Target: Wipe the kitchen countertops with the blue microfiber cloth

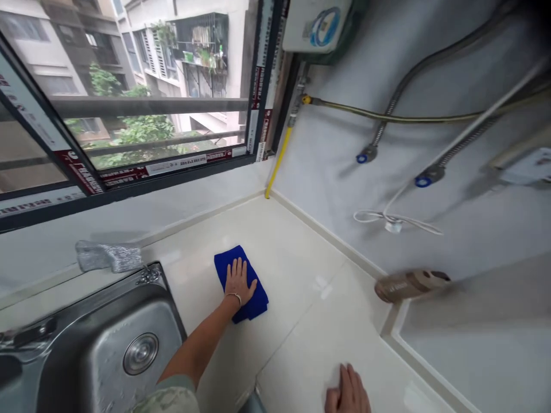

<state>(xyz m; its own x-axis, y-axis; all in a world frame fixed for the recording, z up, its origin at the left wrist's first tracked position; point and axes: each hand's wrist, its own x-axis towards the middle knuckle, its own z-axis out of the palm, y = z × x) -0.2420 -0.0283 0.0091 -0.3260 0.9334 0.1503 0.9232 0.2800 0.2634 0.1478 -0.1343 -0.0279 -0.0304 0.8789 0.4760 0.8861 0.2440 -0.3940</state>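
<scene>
On the cream counter [301, 269] beside the sink [107, 338], we note the left hand [238, 281] pressed flat, fingers spread, pinning the blue cloth [241, 281]; the right hand [348, 393], apparently open, braces near the edge.

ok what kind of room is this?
Most likely a home kitchen: a steel sink set in a cream countertop, a wall water heater with hoses, and a window facing apartment blocks.

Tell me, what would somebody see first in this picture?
Probably the bright blue cloth in the middle of the pale counter, with the left hand pressed flat on it. Left of it sits a shiny steel sink, and the right hand rests on the counter's near edge.
</scene>
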